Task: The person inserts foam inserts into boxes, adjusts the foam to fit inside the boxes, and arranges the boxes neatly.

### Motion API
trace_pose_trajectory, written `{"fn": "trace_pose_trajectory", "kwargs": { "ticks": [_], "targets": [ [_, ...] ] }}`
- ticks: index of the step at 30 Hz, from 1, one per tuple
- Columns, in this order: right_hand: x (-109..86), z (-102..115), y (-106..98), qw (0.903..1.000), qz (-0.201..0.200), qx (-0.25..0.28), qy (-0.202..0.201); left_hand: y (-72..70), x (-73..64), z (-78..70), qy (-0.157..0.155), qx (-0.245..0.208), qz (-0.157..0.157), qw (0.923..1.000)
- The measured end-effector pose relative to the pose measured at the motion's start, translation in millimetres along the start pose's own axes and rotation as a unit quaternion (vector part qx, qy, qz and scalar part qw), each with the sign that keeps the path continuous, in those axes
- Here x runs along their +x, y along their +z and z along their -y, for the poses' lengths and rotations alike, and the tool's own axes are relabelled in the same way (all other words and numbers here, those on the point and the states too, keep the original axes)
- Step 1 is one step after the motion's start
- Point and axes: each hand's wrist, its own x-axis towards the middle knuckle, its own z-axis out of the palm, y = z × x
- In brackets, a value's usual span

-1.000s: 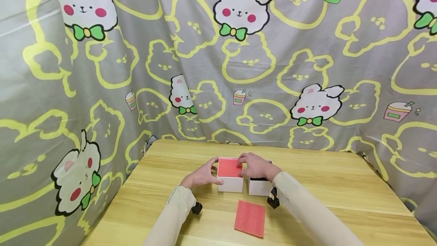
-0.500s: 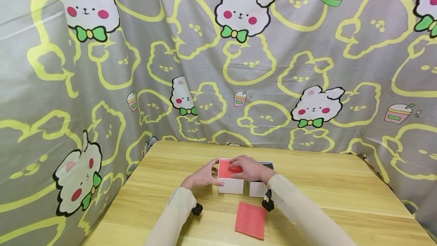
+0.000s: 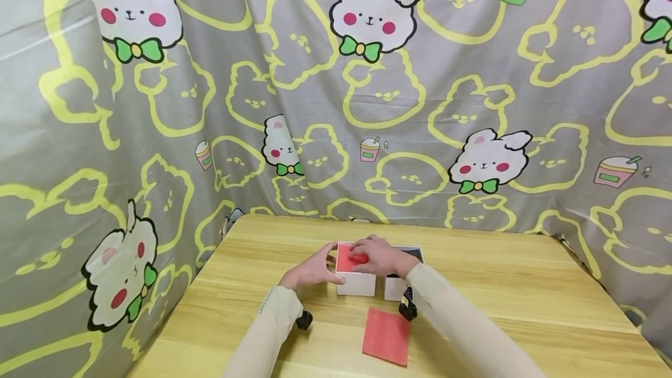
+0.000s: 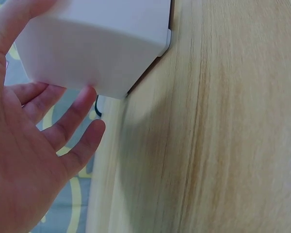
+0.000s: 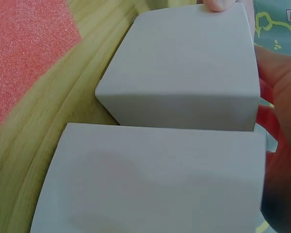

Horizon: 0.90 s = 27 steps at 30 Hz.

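In the head view, a white box (image 3: 356, 284) stands on the wooden table with a red sheet (image 3: 343, 258) inside, near its rim. My left hand (image 3: 312, 267) steadies this box, thumb at the front corner and fingers along the left side. Seen from the left wrist, that hand's fingertips (image 4: 89, 92) meet the white wall. My right hand (image 3: 380, 255) lies over the box's top, its fingertips on the red sheet; the palm hides part of it. Just right stands a second white box (image 3: 395, 289) with dark contents, partly covered by the right wrist.
A loose red foam sheet (image 3: 387, 337) lies flat on the table (image 3: 504, 284) in front of the boxes. Behind the table hangs a grey curtain (image 3: 315, 98) with cartoon prints. Black wrist cameras sit under both forearms.
My right hand has shifted left, farther over the red sheet in the left box, showing more of the dark contents on the right. My left hand stays at its box.
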Motion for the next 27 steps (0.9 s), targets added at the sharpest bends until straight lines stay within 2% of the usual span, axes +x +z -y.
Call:
{"fn": "trace_pose_trajectory", "kwargs": {
  "ticks": [9, 12, 20, 27],
  "targets": [
    [1.9, -0.3, -1.4, 0.9997, 0.011, -0.014, 0.014, -1.0, 0.4, -0.2, -0.005, 0.003, -0.003, 1.0000],
    [-1.1, -1.5, -5.1, 0.9998, 0.007, -0.012, 0.017, -1.3, 0.7, 1.4, -0.003, 0.006, -0.002, 1.0000],
    [-12.3, -8.8, -16.6, 0.9984, 0.008, 0.000, 0.055, -2.0, 0.1, 1.9, -0.007, 0.004, -0.004, 1.0000],
    [-19.6, -11.5, -17.1, 0.9972, -0.006, 0.018, 0.072, -0.9, 1.1, 2.6, 0.004, 0.000, 0.001, 1.0000]
  ]
}}
